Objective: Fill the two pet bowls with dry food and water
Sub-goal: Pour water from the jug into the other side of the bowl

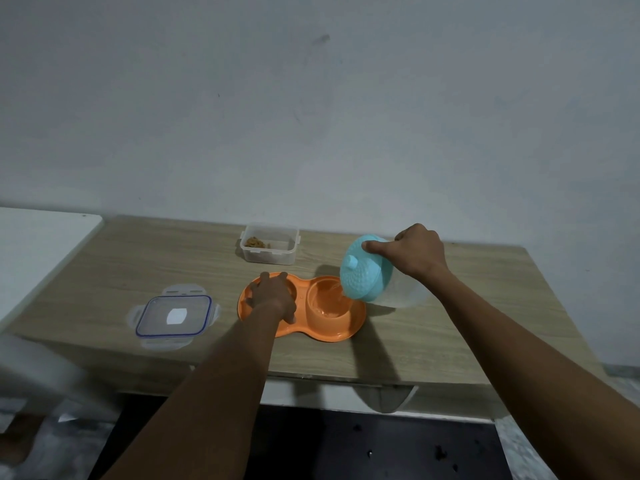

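Wood-grain desk (450, 323): right hand (417, 251) clamps tilted clear teal-lidded jug (369, 271), watering orange plastic double bowl (325, 306); left hand (272, 296) flat, steadying it. Next: level jug before overflow.

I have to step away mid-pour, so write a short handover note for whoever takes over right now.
Left hand rests on the orange double bowl, covering its left well. Right hand holds the jug with the blue lid tilted, water running into the right well. Food container open at the back, some kibble inside; its lid lies left on the table. Left: finish the water, set the jug down. Kibble in the left well: hidden.
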